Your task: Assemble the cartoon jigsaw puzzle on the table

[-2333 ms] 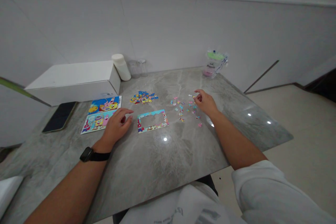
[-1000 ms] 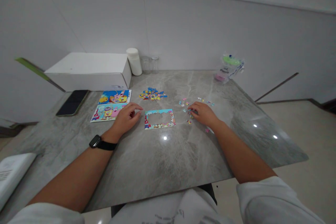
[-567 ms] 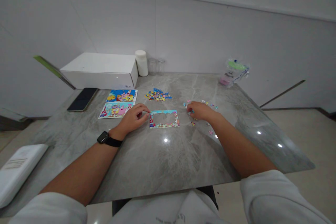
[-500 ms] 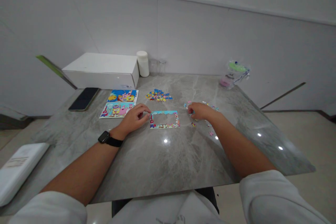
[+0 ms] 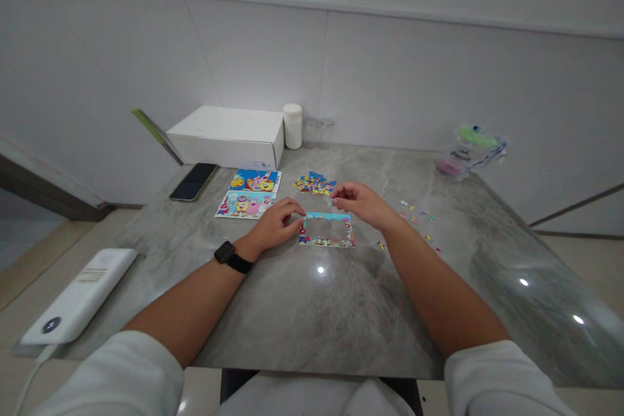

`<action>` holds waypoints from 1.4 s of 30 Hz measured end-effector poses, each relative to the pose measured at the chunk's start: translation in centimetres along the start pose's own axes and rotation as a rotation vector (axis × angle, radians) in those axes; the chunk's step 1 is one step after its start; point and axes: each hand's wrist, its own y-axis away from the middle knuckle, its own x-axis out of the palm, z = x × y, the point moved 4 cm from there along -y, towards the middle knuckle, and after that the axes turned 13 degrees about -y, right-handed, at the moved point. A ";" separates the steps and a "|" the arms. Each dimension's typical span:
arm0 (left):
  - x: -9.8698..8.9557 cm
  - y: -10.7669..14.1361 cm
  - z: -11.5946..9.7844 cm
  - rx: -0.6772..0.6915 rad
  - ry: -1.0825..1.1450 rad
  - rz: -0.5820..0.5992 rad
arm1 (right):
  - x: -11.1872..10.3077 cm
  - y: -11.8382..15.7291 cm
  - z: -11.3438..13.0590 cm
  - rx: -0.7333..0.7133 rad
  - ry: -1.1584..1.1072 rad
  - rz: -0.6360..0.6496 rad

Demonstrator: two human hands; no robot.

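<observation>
A puzzle frame (image 5: 327, 243) with a colourful border and a bare middle lies flat on the grey table. My left hand (image 5: 279, 223) rests at its left edge, fingers curled and apart, holding nothing. Above the frame's upper right corner is my right hand (image 5: 359, 203), its thumb and fingers pinched on a small puzzle piece (image 5: 330, 203). Just behind that hand lies a pile of mixed puzzle pieces (image 5: 314, 183). Several loose pieces (image 5: 414, 211) are scattered to the right. Two printed picture cards (image 5: 247, 203) lie left of the frame.
At the back left stand a white box (image 5: 227, 133), a white bottle (image 5: 293, 127) and two clear glasses (image 5: 318, 133). A phone (image 5: 194, 182) lies before the box. A white device with a cable (image 5: 80, 296) is at the near left, a plastic bag (image 5: 470, 153) at the back right.
My right hand has moved from the scattered pieces leftward and back, toward the pile and the frame's top edge. The camera view has turned left. My left hand stays beside the frame.
</observation>
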 end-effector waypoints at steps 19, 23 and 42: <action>0.5 -0.7 -1.9 -0.039 0.153 -0.105 | 4.8 0.6 -4.7 0.126 -0.195 -0.035; 0.7 -0.7 -1.4 -0.096 0.180 -0.106 | 4.3 0.4 -5.0 0.097 -0.133 -0.054; 1.1 -0.7 -0.7 -0.103 0.222 -0.086 | 4.3 0.0 -5.8 -0.145 -0.023 -0.124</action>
